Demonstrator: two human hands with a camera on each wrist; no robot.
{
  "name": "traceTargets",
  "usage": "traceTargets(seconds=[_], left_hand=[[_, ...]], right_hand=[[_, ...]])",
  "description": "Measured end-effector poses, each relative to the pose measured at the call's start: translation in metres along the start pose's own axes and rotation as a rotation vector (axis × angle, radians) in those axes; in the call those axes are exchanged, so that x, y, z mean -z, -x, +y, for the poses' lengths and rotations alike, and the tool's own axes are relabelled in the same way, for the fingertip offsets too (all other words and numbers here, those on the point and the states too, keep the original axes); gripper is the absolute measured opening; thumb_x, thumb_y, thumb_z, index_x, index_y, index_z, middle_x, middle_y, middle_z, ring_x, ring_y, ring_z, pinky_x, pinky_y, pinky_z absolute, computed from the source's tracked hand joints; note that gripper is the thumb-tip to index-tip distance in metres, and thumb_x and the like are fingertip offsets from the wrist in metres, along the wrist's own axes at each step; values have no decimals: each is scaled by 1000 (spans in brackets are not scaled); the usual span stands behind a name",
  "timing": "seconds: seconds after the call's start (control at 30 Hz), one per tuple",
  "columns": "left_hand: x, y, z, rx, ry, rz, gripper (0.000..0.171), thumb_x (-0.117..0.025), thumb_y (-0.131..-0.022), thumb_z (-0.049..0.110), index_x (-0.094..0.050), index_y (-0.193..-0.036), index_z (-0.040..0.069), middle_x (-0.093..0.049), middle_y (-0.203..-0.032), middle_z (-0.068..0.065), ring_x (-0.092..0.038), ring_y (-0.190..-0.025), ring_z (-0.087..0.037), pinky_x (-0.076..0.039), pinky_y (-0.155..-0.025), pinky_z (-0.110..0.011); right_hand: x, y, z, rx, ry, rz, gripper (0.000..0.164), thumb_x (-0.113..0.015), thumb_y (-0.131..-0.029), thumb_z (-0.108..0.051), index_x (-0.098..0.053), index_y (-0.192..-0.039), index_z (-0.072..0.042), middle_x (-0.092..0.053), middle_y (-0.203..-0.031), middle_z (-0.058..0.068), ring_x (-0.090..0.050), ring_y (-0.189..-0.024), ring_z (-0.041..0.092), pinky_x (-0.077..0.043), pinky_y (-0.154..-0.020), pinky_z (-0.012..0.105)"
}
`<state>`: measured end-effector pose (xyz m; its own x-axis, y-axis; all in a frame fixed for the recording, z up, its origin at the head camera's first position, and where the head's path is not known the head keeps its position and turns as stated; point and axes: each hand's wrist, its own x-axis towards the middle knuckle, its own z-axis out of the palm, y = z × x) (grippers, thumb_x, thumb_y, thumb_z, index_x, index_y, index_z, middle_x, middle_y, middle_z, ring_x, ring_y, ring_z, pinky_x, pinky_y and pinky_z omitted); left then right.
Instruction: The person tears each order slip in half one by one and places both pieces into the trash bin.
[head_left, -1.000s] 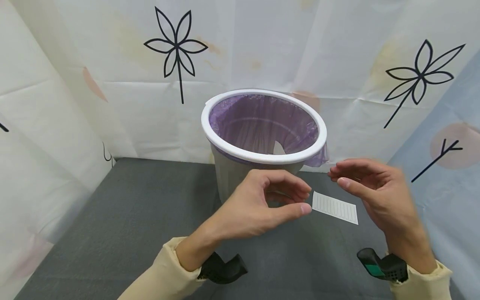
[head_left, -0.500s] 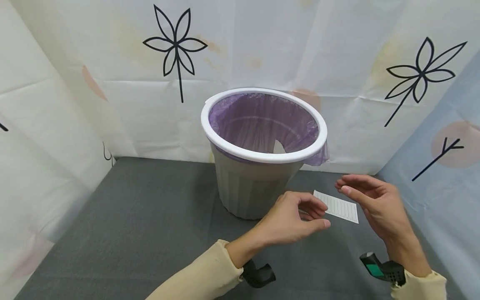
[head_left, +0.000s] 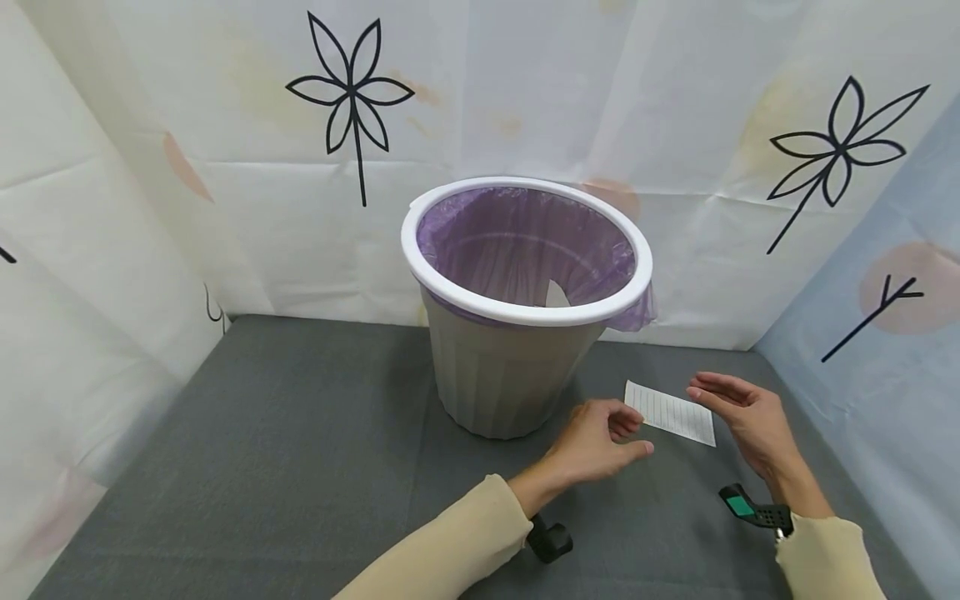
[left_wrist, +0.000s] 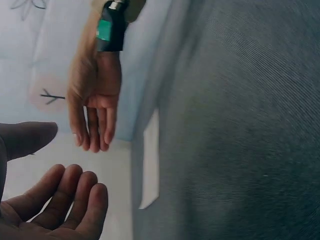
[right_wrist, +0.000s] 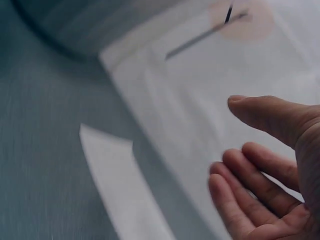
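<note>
A lined slip of white paper [head_left: 675, 414] lies flat on the grey tabletop, to the right of the bin. My left hand [head_left: 600, 440] is at the paper's left end, its fingers loosely curved and the thumb apart from them. Beyond the right end, my right hand [head_left: 748, 423] faces it in a similar relaxed curve. Nothing is held by either hand. In the left wrist view the paper [left_wrist: 151, 165] shows below both hands, apart from the fingers. The right wrist view has the slip [right_wrist: 117, 180] to the left of the right hand [right_wrist: 265, 185].
A grey ribbed waste bin [head_left: 491, 375] with a white rim [head_left: 517, 313] stands at mid-table. A purple bag [head_left: 510, 242] lines it, and a pale scrap [head_left: 556, 295] shows inside. Patterned white cloth [head_left: 247, 242] hangs behind and at the left; bluish cloth [head_left: 892, 375] closes the right side.
Both hands have moved down and away toward the paper. The left hand has shifted to the right, off the front of the bin. Paper and bin have stayed in place.
</note>
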<state>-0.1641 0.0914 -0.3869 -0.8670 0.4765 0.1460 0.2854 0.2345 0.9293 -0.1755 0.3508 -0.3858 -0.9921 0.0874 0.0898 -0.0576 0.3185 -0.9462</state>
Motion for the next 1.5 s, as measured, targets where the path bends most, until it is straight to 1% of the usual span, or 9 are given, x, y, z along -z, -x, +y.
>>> traceTargets(seconds=[0.1,0.23,0.33,0.43,0.57,0.67,1.03,1.27,1.5], left_hand=[[-11,-5,-12,10,-48,28,31,-80,-89,20,-71,-115,7,-67,-100,8,-62,-90,-4,-49,-83,-15],[-21,-11,-22,33,-96,46,35,-79,-90,22,-69,-120,7,-66,-105,7,-60,-96,-4,-48,-86,-17],[-27,-17,-26,70,-114,53,36,-79,-90,22,-68,-122,8,-66,-106,9,-58,-98,-2,-48,-87,-19],[-31,-23,-31,107,-128,73,38,-79,-89,23,-68,-123,10,-65,-106,8,-58,-100,-4,-48,-87,-20],[-35,-31,-35,118,-152,125,38,-80,-89,21,-67,-123,8,-64,-107,4,-59,-102,-8,-48,-87,-21],[-37,-38,-39,115,-150,161,40,-80,-88,19,-65,-123,5,-63,-109,0,-60,-103,-13,-48,-87,-22],[-39,-49,-46,145,-162,230,42,-78,-89,16,-63,-125,1,-62,-114,-5,-57,-109,-17,-48,-97,-30],[-40,-53,-46,179,-215,172,54,-79,-89,20,-59,-136,5,-61,-124,-5,-56,-119,-17,-45,-103,-29],[-41,-59,-46,110,-488,74,60,-84,-82,26,-62,-135,9,-66,-121,0,-56,-116,-14,-41,-100,-23]], right_hand=[[5,-6,17,-37,120,57,52,-75,-95,-27,-58,-137,-2,-67,-106,-24,-63,-94,-11,-46,-79,8],[10,-11,37,-71,267,75,74,-75,-93,-35,-46,-145,9,-67,-127,6,-56,-97,-15,-46,-75,7],[12,-14,46,-69,365,44,77,-76,-93,-34,-43,-145,12,-53,-141,30,-64,-114,12,-46,-77,6],[12,-16,51,-42,451,3,78,-76,-93,-31,-41,-145,15,-47,-143,36,-53,-129,45,-52,-92,22],[8,-19,55,41,590,-22,73,-77,-92,-30,-46,-140,16,-48,-140,38,-48,-127,55,-43,-99,58],[3,-20,57,119,691,-7,67,-80,-89,-26,-52,-134,15,-54,-133,39,-53,-120,55,-43,-92,64],[-2,-17,46,126,816,-78,60,-84,-83,-17,-59,-129,13,-59,-121,40,-60,-100,51,-48,-80,62],[-2,-12,39,168,760,-128,54,-89,-78,-14,-67,-122,9,-66,-118,31,-64,-103,48,-49,-84,61],[-5,-11,39,199,704,-214,57,-93,-72,-21,-70,-117,5,-72,-106,17,-67,-94,34,-53,-77,44]])
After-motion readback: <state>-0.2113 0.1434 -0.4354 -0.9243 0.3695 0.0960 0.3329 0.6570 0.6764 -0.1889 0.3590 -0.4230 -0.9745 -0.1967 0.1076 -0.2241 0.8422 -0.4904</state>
